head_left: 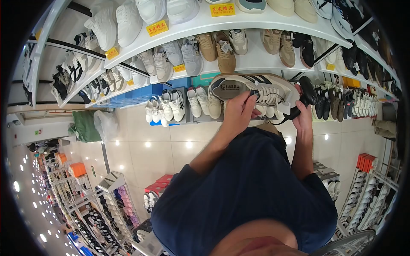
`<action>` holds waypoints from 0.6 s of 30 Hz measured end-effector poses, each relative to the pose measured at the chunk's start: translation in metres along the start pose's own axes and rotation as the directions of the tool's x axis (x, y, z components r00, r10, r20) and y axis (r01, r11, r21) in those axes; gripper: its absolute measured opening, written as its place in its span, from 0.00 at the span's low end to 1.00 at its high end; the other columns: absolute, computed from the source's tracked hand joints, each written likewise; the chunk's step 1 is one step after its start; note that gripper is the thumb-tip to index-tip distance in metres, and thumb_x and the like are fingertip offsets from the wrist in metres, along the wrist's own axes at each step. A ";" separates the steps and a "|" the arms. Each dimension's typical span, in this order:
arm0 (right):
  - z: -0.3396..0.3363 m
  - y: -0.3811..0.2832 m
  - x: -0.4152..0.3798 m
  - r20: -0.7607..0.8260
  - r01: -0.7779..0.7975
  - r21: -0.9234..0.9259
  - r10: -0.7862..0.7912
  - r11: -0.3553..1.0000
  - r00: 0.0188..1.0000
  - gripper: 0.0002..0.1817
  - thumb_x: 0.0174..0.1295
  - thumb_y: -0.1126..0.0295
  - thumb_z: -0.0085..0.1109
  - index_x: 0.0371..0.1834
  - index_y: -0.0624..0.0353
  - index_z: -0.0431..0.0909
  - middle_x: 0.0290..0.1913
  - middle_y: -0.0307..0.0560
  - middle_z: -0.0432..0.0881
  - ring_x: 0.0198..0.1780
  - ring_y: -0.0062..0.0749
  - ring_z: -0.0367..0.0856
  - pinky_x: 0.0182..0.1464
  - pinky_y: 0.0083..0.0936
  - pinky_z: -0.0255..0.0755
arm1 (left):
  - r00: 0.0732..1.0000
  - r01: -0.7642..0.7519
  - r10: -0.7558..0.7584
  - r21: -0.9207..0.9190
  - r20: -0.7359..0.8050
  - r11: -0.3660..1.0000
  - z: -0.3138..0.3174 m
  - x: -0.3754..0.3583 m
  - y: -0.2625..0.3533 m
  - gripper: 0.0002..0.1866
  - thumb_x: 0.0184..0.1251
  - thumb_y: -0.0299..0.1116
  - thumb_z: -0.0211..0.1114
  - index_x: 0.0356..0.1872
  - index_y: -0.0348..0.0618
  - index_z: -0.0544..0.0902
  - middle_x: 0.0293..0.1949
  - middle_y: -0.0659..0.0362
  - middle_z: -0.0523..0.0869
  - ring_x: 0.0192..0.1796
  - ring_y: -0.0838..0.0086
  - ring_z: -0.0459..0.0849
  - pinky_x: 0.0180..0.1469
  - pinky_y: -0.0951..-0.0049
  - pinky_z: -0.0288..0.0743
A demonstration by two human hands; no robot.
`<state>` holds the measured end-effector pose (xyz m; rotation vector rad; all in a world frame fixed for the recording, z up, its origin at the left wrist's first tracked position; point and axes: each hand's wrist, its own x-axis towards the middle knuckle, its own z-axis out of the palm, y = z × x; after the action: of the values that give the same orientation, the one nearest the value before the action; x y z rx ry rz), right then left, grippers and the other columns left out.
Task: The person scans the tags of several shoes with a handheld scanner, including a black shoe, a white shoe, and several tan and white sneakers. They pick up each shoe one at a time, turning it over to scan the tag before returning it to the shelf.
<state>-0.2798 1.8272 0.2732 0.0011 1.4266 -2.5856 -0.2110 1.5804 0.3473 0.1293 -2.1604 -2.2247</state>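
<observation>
A cream sneaker (273, 87) with dark stripes and a gum-coloured sole edge lies sideways before me, its opening to the left and its toe to the right. My left hand (240, 112) is closed, thumb and fingers pinching the tongue by the laces. At the toe end, my right hand (303, 114) is wrapped round a black rounded device (308, 91), whose kind I cannot make out. A thin black cord hangs below the shoe near that hand. Beside its fingers shows a white tag (291, 103).
Curved white shelves (256, 21) carrying several sneakers rise in front, with yellow signs (223, 10) along them. Below stand white shoes (173, 104) in a row. Green and clear bags (85, 126) sit at the left. Shoe racks (92, 205) stand behind me on both sides.
</observation>
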 end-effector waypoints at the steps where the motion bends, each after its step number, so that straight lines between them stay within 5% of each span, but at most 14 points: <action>1: -0.001 0.001 0.001 0.000 0.004 0.000 -0.004 1.000 1.000 0.39 0.57 0.76 0.58 0.76 0.64 0.60 0.73 0.47 0.67 0.71 0.39 0.69 0.72 0.37 0.67 | 1.000 -0.003 0.003 -0.001 0.003 1.000 0.000 0.000 -0.001 0.13 0.80 0.32 0.53 0.38 0.31 0.78 0.26 0.62 0.78 0.30 0.74 0.90 0.26 0.81 0.78; 5: 0.000 0.000 0.002 -0.015 0.003 0.006 -0.003 1.000 1.000 0.37 0.57 0.77 0.57 0.75 0.63 0.62 0.72 0.47 0.69 0.71 0.37 0.70 0.70 0.36 0.69 | 0.999 -0.026 0.027 0.035 -0.023 0.999 0.003 0.003 -0.001 0.10 0.76 0.30 0.59 0.41 0.31 0.79 0.28 0.60 0.82 0.32 0.73 0.90 0.30 0.78 0.81; 7: 0.004 -0.003 0.002 -0.067 0.014 -0.019 -0.015 1.000 0.998 0.37 0.61 0.72 0.62 0.74 0.66 0.61 0.71 0.50 0.69 0.72 0.38 0.68 0.74 0.37 0.62 | 0.949 -0.296 0.315 0.329 -0.006 0.897 0.001 0.009 0.001 0.12 0.70 0.32 0.67 0.42 0.31 0.79 0.28 0.53 0.87 0.33 0.69 0.91 0.32 0.72 0.82; 11: 0.019 -0.021 0.000 -0.130 0.011 -0.118 -0.026 0.993 0.991 0.37 0.63 0.69 0.63 0.74 0.66 0.61 0.70 0.49 0.70 0.72 0.39 0.68 0.75 0.37 0.62 | 0.928 -0.355 0.363 0.483 0.080 0.800 -0.014 0.019 -0.013 0.15 0.65 0.31 0.71 0.45 0.31 0.79 0.30 0.51 0.87 0.30 0.68 0.89 0.33 0.70 0.82; 13: 0.023 -0.023 0.000 -0.052 0.103 -0.016 -0.103 0.995 0.993 0.36 0.63 0.68 0.66 0.73 0.62 0.63 0.63 0.47 0.75 0.44 0.27 0.80 0.40 0.24 0.76 | 0.998 -0.058 0.053 0.259 0.024 0.964 -0.020 0.024 -0.014 0.13 0.67 0.28 0.69 0.47 0.31 0.80 0.34 0.57 0.87 0.29 0.74 0.88 0.36 0.73 0.83; 14: 0.020 -0.024 0.001 -0.058 0.105 -0.019 -0.106 0.994 0.993 0.36 0.63 0.68 0.66 0.73 0.62 0.63 0.63 0.47 0.75 0.44 0.27 0.80 0.40 0.24 0.76 | 0.998 -0.058 0.052 0.256 0.030 0.965 -0.023 0.028 -0.015 0.13 0.67 0.28 0.69 0.47 0.31 0.80 0.34 0.57 0.87 0.29 0.74 0.88 0.36 0.73 0.83; 16: 0.018 -0.024 0.007 0.076 0.209 0.028 -0.211 0.977 0.974 0.38 0.63 0.63 0.69 0.73 0.63 0.62 0.61 0.51 0.77 0.44 0.28 0.80 0.39 0.24 0.74 | 0.970 0.241 -0.240 -0.217 0.033 0.946 -0.028 0.036 -0.015 0.10 0.69 0.29 0.67 0.46 0.33 0.81 0.32 0.58 0.87 0.25 0.77 0.85 0.33 0.74 0.82; 18: 0.022 -0.029 0.009 0.060 0.236 0.000 -0.235 0.972 0.970 0.40 0.60 0.65 0.69 0.74 0.64 0.62 0.59 0.54 0.79 0.46 0.29 0.82 0.40 0.24 0.75 | 0.969 0.247 -0.241 -0.258 0.056 0.934 -0.033 0.040 -0.033 0.09 0.73 0.32 0.64 0.45 0.36 0.82 0.30 0.60 0.87 0.21 0.80 0.82 0.29 0.75 0.80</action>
<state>-0.2919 1.8221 0.3088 -0.2597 1.4970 -2.7400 -0.2469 1.5453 0.3119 0.3846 -1.9260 -2.6364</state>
